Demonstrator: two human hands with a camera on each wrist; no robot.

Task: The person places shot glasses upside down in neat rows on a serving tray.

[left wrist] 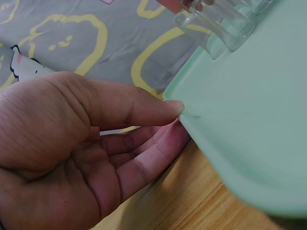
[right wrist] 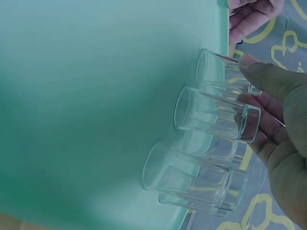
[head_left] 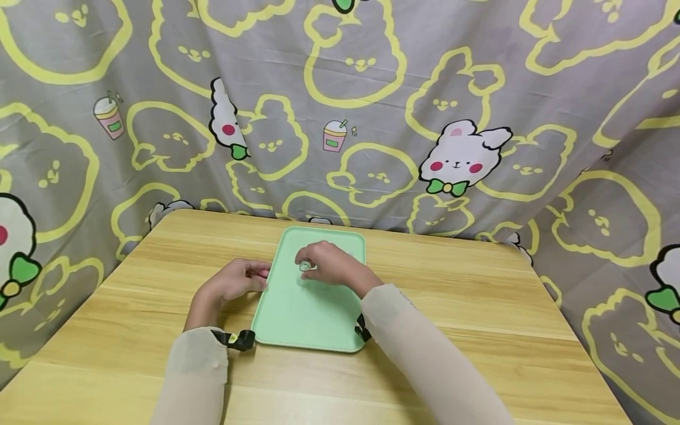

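A light green tray lies on the table. Several small clear glasses stand on it, wide rims down and thick bases up; one glass shows well in the right wrist view. My right hand reaches over the tray and pinches a glass near its base, thumb on one side and fingers on the other. That glass is the one closest to the tray's left side. My left hand holds the tray's left edge, its thumb on the rim and fingers below. In the head view the right hand covers most other glasses.
The wooden table extends on both sides of the tray. Behind it hangs a grey curtain with yellow cartoon outlines, which also runs along the sides. A black wrist mount sits on the left sleeve by the tray's near corner.
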